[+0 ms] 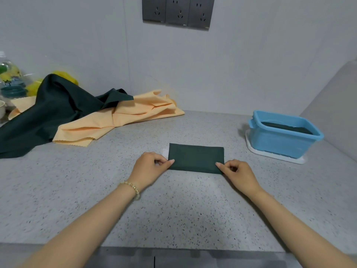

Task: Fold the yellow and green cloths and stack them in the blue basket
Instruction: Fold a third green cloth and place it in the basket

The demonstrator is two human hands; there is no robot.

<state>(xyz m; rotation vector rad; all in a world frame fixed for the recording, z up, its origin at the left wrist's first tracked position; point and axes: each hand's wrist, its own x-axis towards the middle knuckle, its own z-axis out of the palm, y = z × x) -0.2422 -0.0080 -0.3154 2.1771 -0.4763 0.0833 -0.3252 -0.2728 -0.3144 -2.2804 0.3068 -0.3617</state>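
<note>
Two bare forearms are reaching in from the counter's near edge, a beaded bracelet (133,188) circling the left wrist. At far left, bottles (9,80) and yellow items are crowding the wall, with an unfolded dark green cloth (48,113) draping over a pale yellow cloth (123,117) just in front of them; both are waiting to be folded. At centre, the left hand (149,166) is pinching the near-left corner of a folded green cloth (196,157) between thumb and forefinger, the other fingers curled in, while the right hand (236,174) is pinching the near-right corner the same way. That cloth is lying flat as a neat rectangle on the speckled countertop (173,209), apparently one fold or a lift away from stacking. At right, well apart from the hands, the blue basket (282,140) is sitting on a white tray (276,154) and already holding something dark green, likely a folded cloth. Open counter is stretching between rectangle and basket, so the carry looks unobstructed; the side wall is closing in just beyond the basket.
</note>
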